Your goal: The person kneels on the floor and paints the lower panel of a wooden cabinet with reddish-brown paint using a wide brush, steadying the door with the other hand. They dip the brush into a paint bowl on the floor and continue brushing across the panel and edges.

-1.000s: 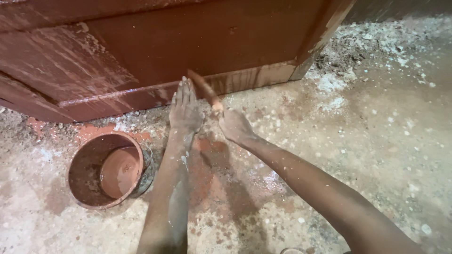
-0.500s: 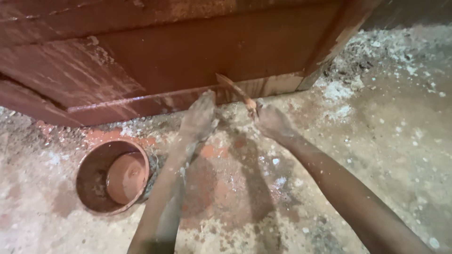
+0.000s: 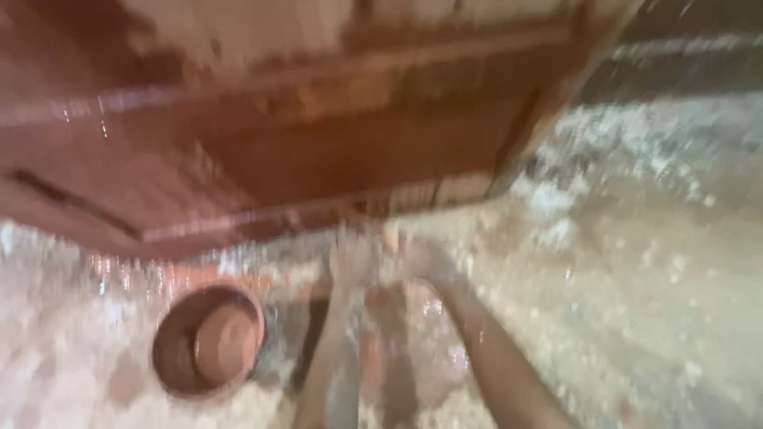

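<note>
Bucket as landmark: round, open-topped, coated reddish-brown inside and out, pool of same-coloured paint at its bottom, standing on the floor. Heavy motion blur throughout, so fine detail lost.

Up and right of the bucket: left hand, forearm running down toward the bottom edge, passing just right of the bucket rim. Further right, close beside it: right hand, forearm slanting down and right. Both hands low against the bottom edge of the wooden door, near the pale unpainted strip there. Grip of either hand: cannot tell, fingers smeared by blur; anything held not readable.

Above the bucket: door filling the upper frame, flat panels with raised framing, painted glossy red-brown, patchy lighter streaks near the top. Lower rail directly above the hands, nothing between hands and rail.

Around the bucket: rough concrete floor, grey, speckled with pale flecks and grit, red-brown stains left of and below the bucket and under the forearms. Far right of the bucket: heavier pale rubble along a dark strip.
</note>
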`<action>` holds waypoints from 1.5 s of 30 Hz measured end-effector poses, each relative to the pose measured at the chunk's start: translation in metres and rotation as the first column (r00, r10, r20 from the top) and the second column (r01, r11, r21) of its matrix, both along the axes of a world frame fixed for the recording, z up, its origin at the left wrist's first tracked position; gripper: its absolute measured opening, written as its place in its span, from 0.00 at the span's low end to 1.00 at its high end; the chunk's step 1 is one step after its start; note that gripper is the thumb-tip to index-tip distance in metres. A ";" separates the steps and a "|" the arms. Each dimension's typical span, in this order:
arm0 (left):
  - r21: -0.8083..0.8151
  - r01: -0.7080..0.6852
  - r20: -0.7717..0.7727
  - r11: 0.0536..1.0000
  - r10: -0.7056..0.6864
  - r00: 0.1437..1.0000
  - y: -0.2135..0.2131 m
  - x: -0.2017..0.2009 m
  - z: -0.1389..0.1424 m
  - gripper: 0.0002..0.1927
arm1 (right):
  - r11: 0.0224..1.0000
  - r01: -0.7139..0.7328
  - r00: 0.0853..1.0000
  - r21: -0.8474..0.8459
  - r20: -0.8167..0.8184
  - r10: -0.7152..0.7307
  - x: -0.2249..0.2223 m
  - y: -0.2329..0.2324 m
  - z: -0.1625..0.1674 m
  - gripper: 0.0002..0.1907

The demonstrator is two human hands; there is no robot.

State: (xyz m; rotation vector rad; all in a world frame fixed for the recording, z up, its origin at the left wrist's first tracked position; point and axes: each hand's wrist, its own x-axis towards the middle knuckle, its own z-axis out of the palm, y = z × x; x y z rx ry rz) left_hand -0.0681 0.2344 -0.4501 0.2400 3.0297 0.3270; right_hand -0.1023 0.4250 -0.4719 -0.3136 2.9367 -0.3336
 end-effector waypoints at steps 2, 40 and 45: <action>0.028 -0.108 -0.055 0.994 0.110 0.992 -0.001 -0.016 -0.028 0.40 | 0.998 -0.030 0.999 -0.047 0.021 0.031 0.008 0.001 -0.012 0.21; 0.050 -0.098 -0.357 0.994 0.110 0.928 -0.044 0.008 -0.038 0.53 | 0.490 0.646 0.695 -0.585 0.186 -0.695 0.020 -0.024 -0.002 0.23; 0.251 -0.011 -0.445 0.968 0.126 0.887 -0.032 -0.006 -0.050 0.51 | 0.591 0.518 0.739 -0.619 -0.024 -0.673 0.016 -0.066 -0.004 0.23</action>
